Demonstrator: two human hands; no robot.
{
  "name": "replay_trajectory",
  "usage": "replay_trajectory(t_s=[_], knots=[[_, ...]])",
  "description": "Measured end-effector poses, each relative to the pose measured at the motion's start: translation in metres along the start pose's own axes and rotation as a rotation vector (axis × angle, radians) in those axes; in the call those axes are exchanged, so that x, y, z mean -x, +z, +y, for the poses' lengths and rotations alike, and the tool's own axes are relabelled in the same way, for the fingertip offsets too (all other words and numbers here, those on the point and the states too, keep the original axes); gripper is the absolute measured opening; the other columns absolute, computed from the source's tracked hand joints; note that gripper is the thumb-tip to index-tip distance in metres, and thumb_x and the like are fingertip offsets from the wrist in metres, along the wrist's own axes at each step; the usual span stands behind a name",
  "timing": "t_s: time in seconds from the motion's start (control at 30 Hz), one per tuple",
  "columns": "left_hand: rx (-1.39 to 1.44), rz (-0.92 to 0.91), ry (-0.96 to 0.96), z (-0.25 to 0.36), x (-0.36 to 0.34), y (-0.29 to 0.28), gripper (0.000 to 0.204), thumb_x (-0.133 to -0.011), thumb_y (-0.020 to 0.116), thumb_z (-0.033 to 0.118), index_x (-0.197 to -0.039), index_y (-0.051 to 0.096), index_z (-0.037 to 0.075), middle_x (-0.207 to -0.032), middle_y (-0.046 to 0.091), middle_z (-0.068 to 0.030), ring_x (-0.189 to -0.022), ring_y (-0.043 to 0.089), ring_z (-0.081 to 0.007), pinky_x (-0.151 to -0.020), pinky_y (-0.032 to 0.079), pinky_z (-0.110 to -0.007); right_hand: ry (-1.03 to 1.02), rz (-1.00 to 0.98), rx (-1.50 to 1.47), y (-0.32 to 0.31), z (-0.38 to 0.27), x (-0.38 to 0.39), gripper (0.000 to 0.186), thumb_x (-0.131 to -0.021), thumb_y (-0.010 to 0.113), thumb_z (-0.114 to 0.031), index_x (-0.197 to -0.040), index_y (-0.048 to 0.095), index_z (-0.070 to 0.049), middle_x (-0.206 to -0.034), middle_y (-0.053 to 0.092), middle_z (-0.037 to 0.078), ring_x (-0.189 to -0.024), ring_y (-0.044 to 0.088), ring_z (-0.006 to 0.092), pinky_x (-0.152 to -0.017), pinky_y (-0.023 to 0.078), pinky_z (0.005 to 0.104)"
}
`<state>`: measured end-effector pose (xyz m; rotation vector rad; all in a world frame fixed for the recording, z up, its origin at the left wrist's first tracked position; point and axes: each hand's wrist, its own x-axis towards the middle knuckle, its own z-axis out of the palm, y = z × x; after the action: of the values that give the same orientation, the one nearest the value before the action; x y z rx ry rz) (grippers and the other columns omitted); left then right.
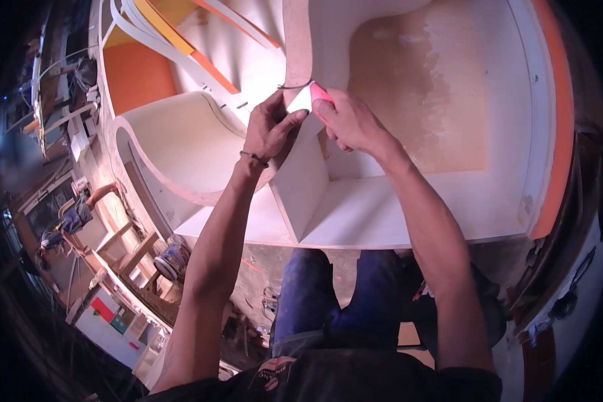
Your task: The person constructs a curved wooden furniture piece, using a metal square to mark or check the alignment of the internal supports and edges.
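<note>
My right hand [355,120] is closed round a pink-handled tool [321,99], its working end aimed at the edge of an upright divider panel [299,47]. Just left of it my left hand [272,127] is bent, thumb toward the tool, beside a brightly lit white patch. What lies between its fingers is lost in the glare. A thin dark strip [295,86] curls above both hands. The divider belongs to a large white cabinet-like piece [362,208] with a curved, pale inner panel [181,134] to the left.
Loose white and orange strips [208,63] lie across the upper left. An orange edge band [554,120] runs down the right side. Lower left are wooden framing [124,248], a round can [172,260] and another person's arm [104,193]. My legs [305,291] are close to the near edge.
</note>
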<state>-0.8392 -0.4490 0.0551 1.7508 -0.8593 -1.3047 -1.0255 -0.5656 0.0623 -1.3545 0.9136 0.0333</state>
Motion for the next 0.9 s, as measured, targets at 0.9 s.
replay_trajectory(t_s=[0.9], knots=[[-0.150, 0.148, 0.063, 0.032, -0.028, 0.019, 0.092, -0.081, 0.092, 0.016, -0.158, 0.045, 0.003, -0.122, 0.076, -0.0140, -0.103, 0.073, -0.0187, -0.094, 0.058, -0.034, 0.057, -0.031, 0.021, -0.041, -0.025, -0.013, 0.034, -0.107, 0.049, -0.034, -0.101, 0.055, -0.001, -0.063, 0.055, 0.005, -0.042, 0.050, 0.0128, -0.039, 0.041, 0.0330]])
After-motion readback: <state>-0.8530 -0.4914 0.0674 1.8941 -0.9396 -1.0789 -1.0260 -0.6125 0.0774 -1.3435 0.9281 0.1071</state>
